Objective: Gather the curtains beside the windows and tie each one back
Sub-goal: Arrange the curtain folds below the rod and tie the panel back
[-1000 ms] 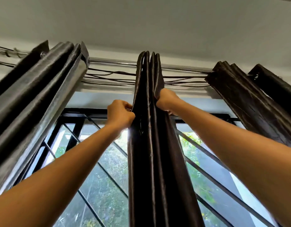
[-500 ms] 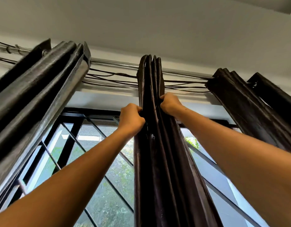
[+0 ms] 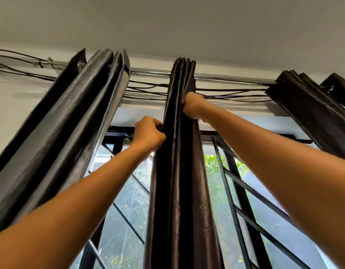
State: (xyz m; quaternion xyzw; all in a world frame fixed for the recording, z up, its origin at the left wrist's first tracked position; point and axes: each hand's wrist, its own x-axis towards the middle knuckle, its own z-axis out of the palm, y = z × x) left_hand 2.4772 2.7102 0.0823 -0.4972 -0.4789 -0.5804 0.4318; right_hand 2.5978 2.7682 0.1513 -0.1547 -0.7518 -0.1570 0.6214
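A dark brown middle curtain (image 3: 179, 171) hangs in tight folds from the metal rod (image 3: 150, 71) in the centre of the view. My left hand (image 3: 148, 133) grips its left edge below the rod. My right hand (image 3: 193, 107) grips its right edge, a little higher. Another gathered curtain (image 3: 70, 133) hangs at the left, and a third gathered curtain (image 3: 311, 111) at the right.
Black cables (image 3: 226, 93) run loosely along the wall under the rod. Behind the curtains is a window with a black metal grille (image 3: 243, 191), greenery outside. The white ceiling (image 3: 167, 26) is close above.
Both hands have squeezed the middle curtain's folds closer together. My right hand has climbed toward the rod; the camera has swung right.
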